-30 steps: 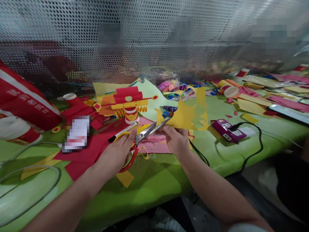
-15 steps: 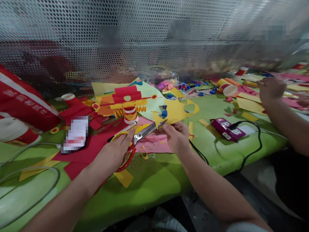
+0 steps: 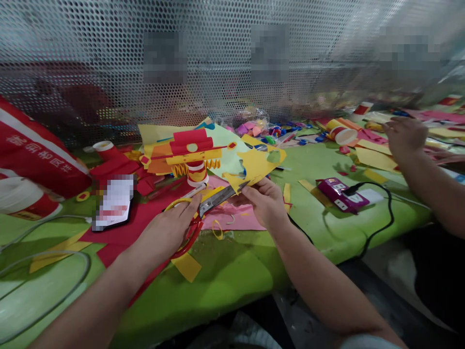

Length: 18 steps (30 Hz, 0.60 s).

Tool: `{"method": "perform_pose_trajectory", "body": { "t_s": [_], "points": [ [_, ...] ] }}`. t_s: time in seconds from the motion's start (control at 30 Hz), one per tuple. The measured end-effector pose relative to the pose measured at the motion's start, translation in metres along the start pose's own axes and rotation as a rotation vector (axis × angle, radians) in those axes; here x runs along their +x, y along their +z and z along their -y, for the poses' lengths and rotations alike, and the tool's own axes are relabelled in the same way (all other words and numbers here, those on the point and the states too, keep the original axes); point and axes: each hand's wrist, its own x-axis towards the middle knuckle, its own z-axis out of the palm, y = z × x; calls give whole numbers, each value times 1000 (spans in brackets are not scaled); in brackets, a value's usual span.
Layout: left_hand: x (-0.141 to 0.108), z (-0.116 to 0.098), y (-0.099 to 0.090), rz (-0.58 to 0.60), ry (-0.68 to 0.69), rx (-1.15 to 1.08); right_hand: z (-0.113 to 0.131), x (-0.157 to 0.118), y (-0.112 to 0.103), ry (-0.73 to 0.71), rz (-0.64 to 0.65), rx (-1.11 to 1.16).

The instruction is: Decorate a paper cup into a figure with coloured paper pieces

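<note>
My left hand is closed around the handles of a pair of scissors, with yellow and red grips. The metal blades point right and reach the lower edge of a yellow paper sheet with cut-out gaps and a ring-shaped end. Pinched by its lower edge, that sheet is in my right hand, close to the blade tips. Just behind the blades stands a paper-cup figure with a red hat and pleated yellow paper strips. Pink paper lies under the scissors, and red paper lies left of them.
A phone lies at the left near a white cable. To the right sits a purple power strip with a black cord. Another person's hand is at the far right. A perforated metal panel stands behind the green-covered table.
The yellow sheet has shifted left and turned in my right hand. The scissors have moved slightly left and down. The other person's hand has moved a little left.
</note>
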Motion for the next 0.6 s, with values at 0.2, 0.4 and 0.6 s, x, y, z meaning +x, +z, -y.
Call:
{"method": "perform_pose_trajectory", "body": {
  "t_s": [0.2, 0.4, 0.6],
  "points": [
    [0, 3, 2, -11, 4, -21, 2, 0, -2, 29, 4, -13],
    [0, 5, 5, -25, 8, -29, 3, 1, -2, -7, -5, -15],
    [0, 5, 5, -37, 10, -11, 0, 0, -3, -94, -5, -76]
  ]
}}
